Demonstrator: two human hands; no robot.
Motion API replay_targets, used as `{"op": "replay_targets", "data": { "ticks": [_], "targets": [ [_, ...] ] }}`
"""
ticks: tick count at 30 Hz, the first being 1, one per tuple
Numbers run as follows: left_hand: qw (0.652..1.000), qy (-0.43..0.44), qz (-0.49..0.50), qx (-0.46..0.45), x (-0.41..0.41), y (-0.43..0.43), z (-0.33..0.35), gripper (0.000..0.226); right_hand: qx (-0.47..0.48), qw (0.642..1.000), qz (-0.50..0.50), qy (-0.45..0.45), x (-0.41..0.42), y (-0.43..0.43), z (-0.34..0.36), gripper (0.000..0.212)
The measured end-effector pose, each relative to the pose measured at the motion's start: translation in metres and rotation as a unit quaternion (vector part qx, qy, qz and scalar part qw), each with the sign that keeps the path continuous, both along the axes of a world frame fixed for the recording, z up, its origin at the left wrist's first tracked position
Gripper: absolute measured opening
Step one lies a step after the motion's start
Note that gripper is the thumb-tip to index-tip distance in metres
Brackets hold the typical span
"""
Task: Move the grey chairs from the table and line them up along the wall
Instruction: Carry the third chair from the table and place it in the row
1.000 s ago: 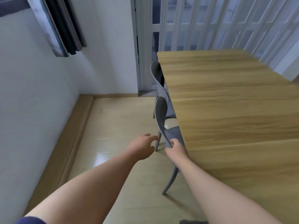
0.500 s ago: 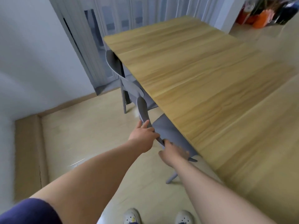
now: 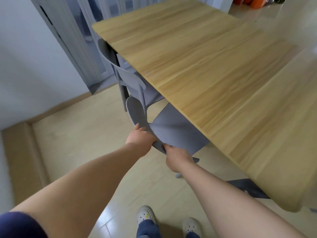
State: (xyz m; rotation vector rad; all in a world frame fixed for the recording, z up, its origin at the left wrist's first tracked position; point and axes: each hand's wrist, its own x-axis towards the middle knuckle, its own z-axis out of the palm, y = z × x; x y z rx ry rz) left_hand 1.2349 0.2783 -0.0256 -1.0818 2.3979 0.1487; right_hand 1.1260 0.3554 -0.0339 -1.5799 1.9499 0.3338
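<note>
The near grey chair point(image 3: 175, 131) stands on the floor point(image 3: 77, 134) at the long left edge of the wooden table point(image 3: 214, 69), and its seat is partly under the tabletop. Both hands hold its curved backrest. The left hand point(image 3: 140, 140) grips the backrest from the outer side, with the thumb on the rim and the fingers going behind it. The right hand point(image 3: 177, 158) is closed around the lower end of the same backrest, just beside the left hand. The second grey chair point(image 3: 130, 79) stands further along the same edge, near the far left corner of the table, also tucked under. The white wall point(image 3: 29, 62) is at the left, well apart from both chairs.
</note>
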Motion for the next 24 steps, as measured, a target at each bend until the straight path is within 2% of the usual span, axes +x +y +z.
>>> {"op": "replay_targets", "data": {
  "ticks": [8, 17, 24],
  "targets": [
    [0.998, 0.0, 0.063, -0.014, 0.042, 0.075, -0.009, 0.042, 0.019, 0.992, 0.121, -0.004, 0.018, 0.048, 0.003, 0.039],
    [0.973, -0.035, 0.226, 0.027, 0.022, 0.21, -0.007, 0.041, 0.021, 0.962, 0.273, 0.015, -0.008, 0.143, 0.008, 0.045],
    [0.968, -0.031, 0.247, 0.026, 0.008, 0.293, -0.022, 0.04, 0.018, 0.934, 0.353, 0.052, -0.023, 0.212, 0.001, 0.042]
  ]
}}
